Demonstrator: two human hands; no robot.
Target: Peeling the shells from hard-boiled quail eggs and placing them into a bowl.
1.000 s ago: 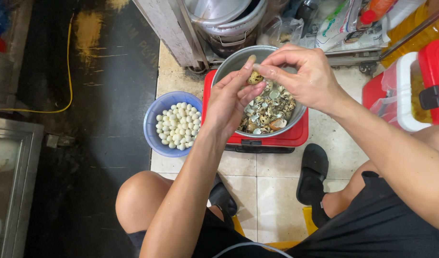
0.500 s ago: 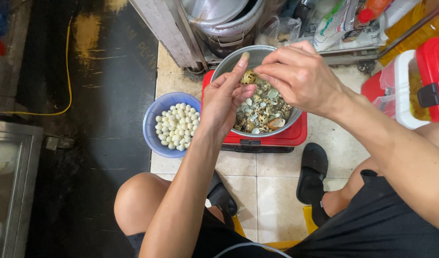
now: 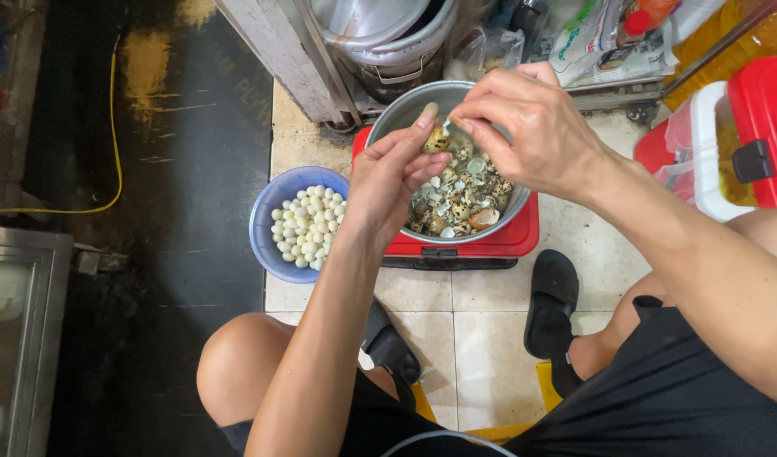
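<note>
My left hand (image 3: 393, 182) holds a small speckled quail egg (image 3: 437, 139) between thumb and fingertips, above a metal bowl (image 3: 403, 112). My right hand (image 3: 532, 127) pinches at the egg's top, where a bit of shell lifts. The metal bowl contains speckled eggs and broken shell pieces (image 3: 465, 195). It rests on a red box (image 3: 524, 237). To the left, on the floor, stands a blue plastic bowl (image 3: 266, 228) filled with several peeled white eggs (image 3: 308, 224).
Black sandals (image 3: 553, 309) are on my feet on the tiled floor. A red-and-white lidded container (image 3: 744, 144) stands at the right. Stacked metal pots (image 3: 388, 42) and packets sit behind the bowl. A yellow cable (image 3: 113, 127) runs over the dark floor at left.
Both hands have stayed over the metal bowl, shifting slightly. My right fingers have pulled more shell away from the egg held in my left hand.
</note>
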